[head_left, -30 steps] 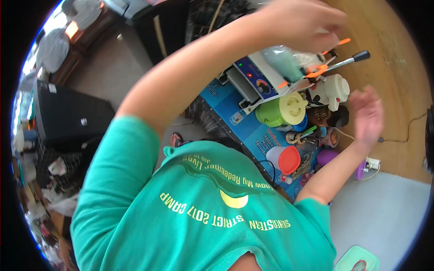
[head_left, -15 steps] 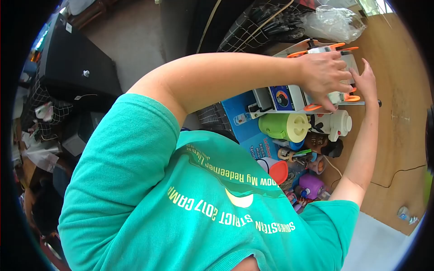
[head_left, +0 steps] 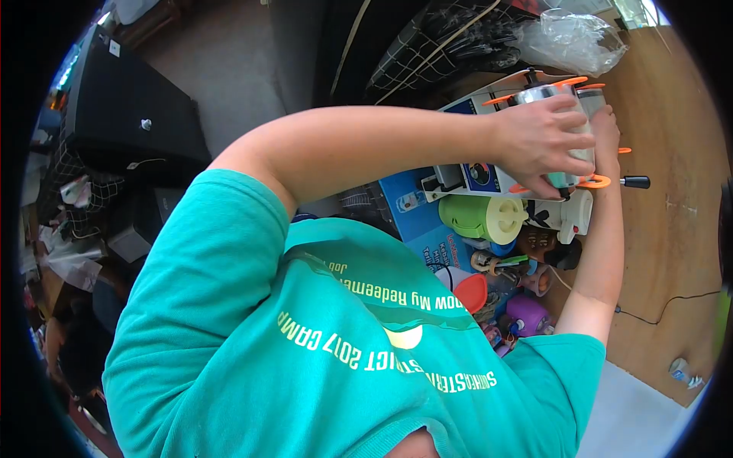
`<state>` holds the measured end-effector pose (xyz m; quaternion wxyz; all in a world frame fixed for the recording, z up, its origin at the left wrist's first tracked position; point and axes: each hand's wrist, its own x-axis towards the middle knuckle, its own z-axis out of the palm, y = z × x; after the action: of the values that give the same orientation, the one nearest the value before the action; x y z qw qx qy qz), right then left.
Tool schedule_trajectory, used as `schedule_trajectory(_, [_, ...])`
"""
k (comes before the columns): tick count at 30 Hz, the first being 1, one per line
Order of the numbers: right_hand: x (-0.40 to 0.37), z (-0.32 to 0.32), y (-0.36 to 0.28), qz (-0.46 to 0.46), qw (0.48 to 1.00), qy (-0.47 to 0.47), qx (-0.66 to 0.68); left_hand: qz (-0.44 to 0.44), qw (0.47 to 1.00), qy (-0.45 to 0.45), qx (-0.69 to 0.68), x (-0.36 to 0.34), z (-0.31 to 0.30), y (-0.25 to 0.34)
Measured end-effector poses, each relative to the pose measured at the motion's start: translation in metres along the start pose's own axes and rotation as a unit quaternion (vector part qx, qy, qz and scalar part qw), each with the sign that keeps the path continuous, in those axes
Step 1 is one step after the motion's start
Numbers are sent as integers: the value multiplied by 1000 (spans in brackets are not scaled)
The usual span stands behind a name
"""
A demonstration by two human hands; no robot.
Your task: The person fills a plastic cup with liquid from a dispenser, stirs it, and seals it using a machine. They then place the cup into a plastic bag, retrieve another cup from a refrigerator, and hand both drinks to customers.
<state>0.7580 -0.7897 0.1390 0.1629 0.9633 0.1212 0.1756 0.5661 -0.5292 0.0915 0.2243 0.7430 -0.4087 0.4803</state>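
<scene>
A white countertop machine (head_left: 458, 114) with a blue dial panel (head_left: 479, 174) stands at the upper right. Across it lies a clear, shiny roll (head_left: 582, 155) between orange rims. My left hand (head_left: 546, 141) is closed over this roll, fingers curled on top and thumb on the near side. Just beyond it, my right hand (head_left: 606, 133) is at the machine's far side, near a second greyish roll (head_left: 589, 99). Its fingertips are mostly hidden, so its grip cannot be made out. A black-ended lever (head_left: 635, 182) sticks out past my right wrist.
A green jug (head_left: 482, 217), a white flask (head_left: 578, 211), a red-lidded container (head_left: 470, 293) and a purple container (head_left: 527, 314) crowd the near side. Crumpled clear plastic (head_left: 573, 42) lies behind the machine. On the wooden tabletop (head_left: 672, 206) there is a dark cord (head_left: 663, 309).
My right hand has gone from spread fingers to lying in against the machine's far side. My left hand has shifted slightly down over the roll. The black-ended lever shows more clearly.
</scene>
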Motion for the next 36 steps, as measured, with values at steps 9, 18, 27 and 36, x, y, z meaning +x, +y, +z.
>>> schedule_trajectory(9, [28, -18, 19, 45, 992, -118, 22, -65, 926, -356, -108, 74, -5, -25])
schedule_trajectory(18, [43, -38, 45, 86, 825, -414, 374, -151, 847, -481, -169, 110, 18, -31])
schedule_trajectory(27, [-33, -37, 121, 354, 832, 388, 180, -76, 906, -397, -129, 91, 0, -31])
schedule_trajectory(36, [-94, -133, -3, 364, 543, 364, 663, -82, 928, -343, -121, 82, 1, -30])
